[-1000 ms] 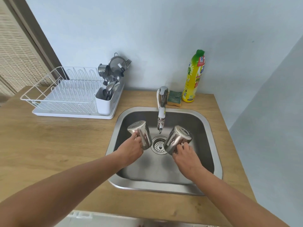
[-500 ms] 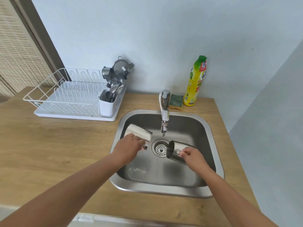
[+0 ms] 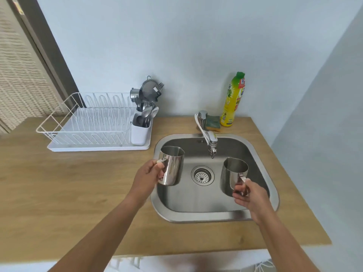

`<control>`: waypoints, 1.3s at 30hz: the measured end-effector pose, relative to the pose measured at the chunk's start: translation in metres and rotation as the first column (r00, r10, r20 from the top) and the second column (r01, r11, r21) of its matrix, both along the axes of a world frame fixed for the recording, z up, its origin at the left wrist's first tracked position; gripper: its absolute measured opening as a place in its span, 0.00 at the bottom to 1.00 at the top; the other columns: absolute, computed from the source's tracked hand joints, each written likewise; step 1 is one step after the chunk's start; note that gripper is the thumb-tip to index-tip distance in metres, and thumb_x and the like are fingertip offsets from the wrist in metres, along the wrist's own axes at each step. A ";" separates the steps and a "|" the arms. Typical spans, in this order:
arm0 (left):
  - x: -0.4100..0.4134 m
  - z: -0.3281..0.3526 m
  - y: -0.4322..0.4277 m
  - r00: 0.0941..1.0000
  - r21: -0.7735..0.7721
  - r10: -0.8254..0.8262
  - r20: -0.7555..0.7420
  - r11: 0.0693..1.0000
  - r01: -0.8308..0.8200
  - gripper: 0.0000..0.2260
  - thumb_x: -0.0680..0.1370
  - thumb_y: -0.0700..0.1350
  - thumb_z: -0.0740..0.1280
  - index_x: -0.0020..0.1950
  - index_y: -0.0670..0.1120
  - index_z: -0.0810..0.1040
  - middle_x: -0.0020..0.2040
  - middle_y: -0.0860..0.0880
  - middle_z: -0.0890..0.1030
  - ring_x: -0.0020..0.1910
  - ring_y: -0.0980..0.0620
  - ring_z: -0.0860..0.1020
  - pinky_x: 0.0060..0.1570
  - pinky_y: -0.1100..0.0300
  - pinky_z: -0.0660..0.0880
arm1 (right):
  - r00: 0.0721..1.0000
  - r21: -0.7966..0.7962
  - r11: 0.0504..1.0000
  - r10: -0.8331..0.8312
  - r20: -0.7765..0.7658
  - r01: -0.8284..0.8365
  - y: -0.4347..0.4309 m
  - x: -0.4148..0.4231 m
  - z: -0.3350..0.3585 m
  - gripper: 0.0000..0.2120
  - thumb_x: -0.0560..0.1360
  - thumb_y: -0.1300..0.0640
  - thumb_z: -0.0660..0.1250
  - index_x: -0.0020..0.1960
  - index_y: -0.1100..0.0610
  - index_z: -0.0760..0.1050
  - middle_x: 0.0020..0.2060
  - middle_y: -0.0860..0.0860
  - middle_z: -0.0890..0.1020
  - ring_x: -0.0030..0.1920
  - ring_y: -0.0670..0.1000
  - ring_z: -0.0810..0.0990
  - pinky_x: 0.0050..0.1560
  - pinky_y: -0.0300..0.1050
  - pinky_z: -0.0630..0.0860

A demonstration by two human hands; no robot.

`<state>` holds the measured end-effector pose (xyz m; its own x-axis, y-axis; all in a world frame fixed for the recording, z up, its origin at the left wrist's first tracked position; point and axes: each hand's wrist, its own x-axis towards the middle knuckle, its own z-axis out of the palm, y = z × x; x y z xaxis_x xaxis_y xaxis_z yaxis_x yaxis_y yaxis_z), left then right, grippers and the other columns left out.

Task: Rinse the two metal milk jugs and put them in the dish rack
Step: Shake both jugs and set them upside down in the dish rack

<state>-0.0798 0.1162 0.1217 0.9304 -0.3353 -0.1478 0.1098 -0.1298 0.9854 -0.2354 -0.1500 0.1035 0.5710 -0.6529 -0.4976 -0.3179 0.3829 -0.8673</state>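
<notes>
Two shiny metal milk jugs are held upright over the steel sink (image 3: 261,154). My left hand (image 3: 147,177) grips the handle of the left jug (image 3: 172,165) above the sink's left rim. My right hand (image 3: 247,195) holds the handle of the right jug (image 3: 231,175) over the right half of the basin. Both jug mouths face up. The white wire dish rack (image 3: 88,122) stands on the wooden counter to the left of the sink, its plate slots bare.
A tap (image 3: 210,140) reaches over the basin's back edge; no water runs. The drain strainer (image 3: 202,174) lies between the jugs. A white cutlery holder (image 3: 140,130) full of utensils sits at the rack's right end. A sponge (image 3: 213,120) and yellow detergent bottle (image 3: 233,101) stand behind the sink.
Both jugs went from upside down, through a sideways tilt, to upright. The left jug moved toward the sink's left rim; the right jug moved to the right.
</notes>
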 end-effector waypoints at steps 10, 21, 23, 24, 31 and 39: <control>-0.007 0.021 0.076 0.998 -0.140 -0.052 0.033 0.989 0.056 0.07 0.82 0.42 0.61 0.45 0.44 0.77 0.36 0.47 0.75 0.40 0.53 0.74 0.52 0.53 0.76 | 0.985 -0.270 0.957 -0.068 0.156 0.109 0.085 -0.026 0.043 0.16 0.81 0.52 0.59 0.41 0.61 0.75 0.42 0.59 0.82 0.41 0.58 0.80 0.46 0.55 0.80; 0.020 0.051 0.193 0.964 0.002 0.089 0.252 0.996 -0.093 0.12 0.81 0.45 0.62 0.38 0.49 0.74 0.34 0.51 0.77 0.39 0.52 0.74 0.48 0.51 0.72 | 0.932 -0.233 0.953 0.253 0.260 -0.194 0.206 0.045 0.094 0.14 0.82 0.55 0.57 0.44 0.60 0.76 0.43 0.58 0.82 0.41 0.57 0.81 0.41 0.49 0.77; 0.030 0.060 0.215 0.941 0.022 0.136 0.309 0.988 -0.150 0.11 0.81 0.45 0.62 0.39 0.49 0.75 0.33 0.52 0.76 0.36 0.53 0.73 0.44 0.54 0.70 | 0.910 -0.276 0.927 0.324 0.257 -0.253 0.222 0.067 0.102 0.13 0.82 0.55 0.58 0.44 0.59 0.77 0.43 0.57 0.82 0.42 0.57 0.80 0.40 0.48 0.77; 0.037 0.065 0.226 0.927 0.038 0.151 0.343 0.984 -0.174 0.11 0.81 0.45 0.62 0.39 0.50 0.75 0.32 0.54 0.76 0.35 0.54 0.73 0.43 0.54 0.69 | 0.897 -0.305 0.911 0.360 0.257 -0.278 0.230 0.079 0.106 0.13 0.82 0.55 0.59 0.44 0.57 0.78 0.43 0.57 0.81 0.42 0.56 0.80 0.41 0.48 0.76; 0.101 0.097 0.276 0.754 0.299 0.122 0.645 0.868 -0.396 0.05 0.80 0.46 0.64 0.46 0.54 0.77 0.41 0.52 0.80 0.44 0.48 0.77 0.43 0.51 0.73 | 0.828 -0.565 0.766 0.507 0.239 -0.306 0.265 0.168 0.126 0.12 0.81 0.56 0.61 0.42 0.52 0.79 0.42 0.50 0.82 0.43 0.51 0.78 0.45 0.46 0.75; 0.211 0.113 0.272 0.459 0.587 -0.373 0.806 0.605 -0.539 0.05 0.78 0.43 0.69 0.51 0.49 0.82 0.42 0.49 0.80 0.45 0.44 0.75 0.34 0.55 0.71 | 0.813 -0.916 0.279 0.578 -0.079 -0.287 0.277 0.286 0.121 0.09 0.80 0.56 0.63 0.44 0.54 0.80 0.37 0.52 0.77 0.42 0.55 0.75 0.37 0.43 0.63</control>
